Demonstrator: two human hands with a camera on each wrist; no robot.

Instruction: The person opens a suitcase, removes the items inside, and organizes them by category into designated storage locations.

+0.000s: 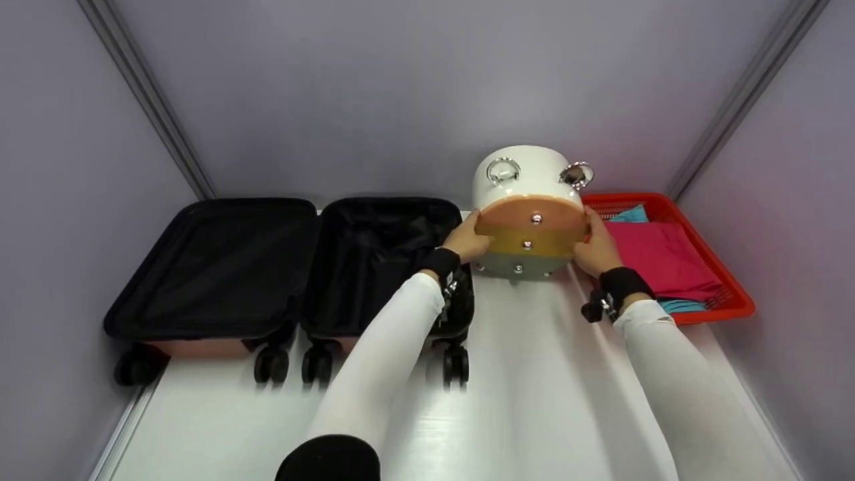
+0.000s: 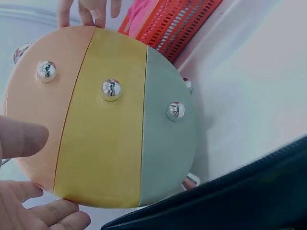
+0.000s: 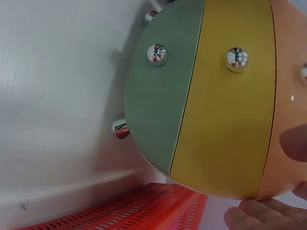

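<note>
Round striped case [image 1: 531,234] on its side on white table [image 1: 534,401], between open suitcase [image 1: 387,267] and red basket [image 1: 728,294]; clasped by left hand [image 1: 467,239] and right hand [image 1: 596,248], fingers curled on opposite rims, equally near.

Striped round lid [image 3: 220,100] against fingers [image 3: 261,211], above red basket [image 3: 120,211].

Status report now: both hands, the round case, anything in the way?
Left hand and right hand hold round white case with orange-yellow-green face, one each side. Open black suitcase left, red basket right, close by.
</note>
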